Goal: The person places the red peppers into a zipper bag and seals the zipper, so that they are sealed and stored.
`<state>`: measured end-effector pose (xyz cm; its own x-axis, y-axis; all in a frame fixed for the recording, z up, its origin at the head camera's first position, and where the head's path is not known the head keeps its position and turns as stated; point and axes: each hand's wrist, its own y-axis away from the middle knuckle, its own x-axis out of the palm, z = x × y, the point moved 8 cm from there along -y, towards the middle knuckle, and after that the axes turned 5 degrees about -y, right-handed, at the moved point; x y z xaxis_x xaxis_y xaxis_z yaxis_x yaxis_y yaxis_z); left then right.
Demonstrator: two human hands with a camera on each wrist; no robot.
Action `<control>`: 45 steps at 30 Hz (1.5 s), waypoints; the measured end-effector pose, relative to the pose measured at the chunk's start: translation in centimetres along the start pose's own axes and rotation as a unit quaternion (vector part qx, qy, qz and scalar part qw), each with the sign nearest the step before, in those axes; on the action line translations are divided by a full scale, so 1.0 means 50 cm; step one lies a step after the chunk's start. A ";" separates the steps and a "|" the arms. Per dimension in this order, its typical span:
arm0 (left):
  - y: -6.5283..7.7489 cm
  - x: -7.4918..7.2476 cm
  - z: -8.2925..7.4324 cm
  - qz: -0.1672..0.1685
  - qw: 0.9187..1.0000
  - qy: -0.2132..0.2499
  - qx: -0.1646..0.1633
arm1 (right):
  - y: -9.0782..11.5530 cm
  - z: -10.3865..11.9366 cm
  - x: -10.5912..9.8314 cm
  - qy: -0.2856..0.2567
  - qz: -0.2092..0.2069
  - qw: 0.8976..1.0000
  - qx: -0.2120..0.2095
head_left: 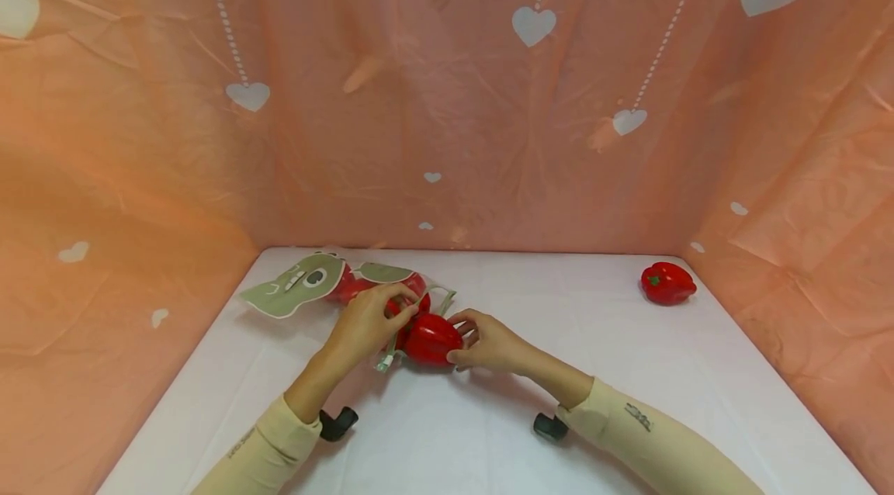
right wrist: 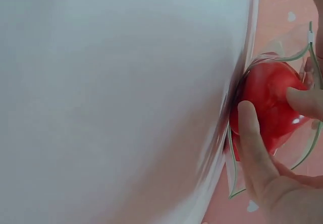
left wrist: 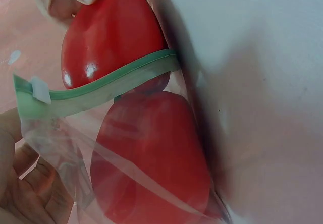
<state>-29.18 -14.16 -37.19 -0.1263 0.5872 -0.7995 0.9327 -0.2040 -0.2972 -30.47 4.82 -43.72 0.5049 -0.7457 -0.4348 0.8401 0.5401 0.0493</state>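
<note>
A clear zip bag (head_left: 285, 292) with a green cartoon-face print lies on the table, red bell peppers showing through its film. My left hand (head_left: 373, 316) pinches the upper edge of its mouth, beside the white slider (left wrist: 41, 90). The green zip strip (left wrist: 118, 74) crosses over a red bell pepper (head_left: 431, 340) that sits partly inside the opening. Fingers and thumb of my right hand (head_left: 491, 341) grip this pepper from its outer end. Behind it, another red pepper (left wrist: 151, 158) is inside the bag.
A separate red bell pepper (head_left: 667, 283) lies at the table's far right corner. The white table (head_left: 447, 433) is bounded by an orange curtain (head_left: 447, 130) with white hearts at the back and both sides. Dark wrist mounts (head_left: 339, 424) hang under both sleeves.
</note>
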 end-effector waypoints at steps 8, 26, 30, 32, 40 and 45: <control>0.002 0.000 0.000 -0.003 1.000 0.000 0.006 | 0.005 -0.006 -0.001 -0.056 0.009 0.998 -0.012; 0.001 -0.005 -0.004 -0.009 1.000 -0.003 0.007 | -0.008 -0.009 0.023 -0.181 -0.016 0.983 0.020; 0.000 -0.007 -0.007 -0.015 1.000 -0.002 0.014 | -0.013 -0.007 0.029 -0.181 -0.022 0.983 0.021; -0.001 -0.007 -0.008 -0.017 1.000 -0.002 0.017 | -0.014 -0.005 0.031 -0.183 -0.025 0.983 0.021; -0.003 -0.008 -0.007 -0.015 1.000 0.005 0.013 | -0.020 0.000 0.040 -0.205 -0.039 0.978 0.027; -0.003 -0.007 -0.007 -0.016 1.000 0.008 0.017 | -0.025 0.004 0.047 -0.213 -0.047 0.975 0.031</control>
<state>-29.15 -14.06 -36.68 -0.1514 0.6058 -0.7811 0.9164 -0.2101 -0.3406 -30.31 2.29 -44.64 0.4506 -0.8923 -0.0279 0.8903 0.4468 0.0878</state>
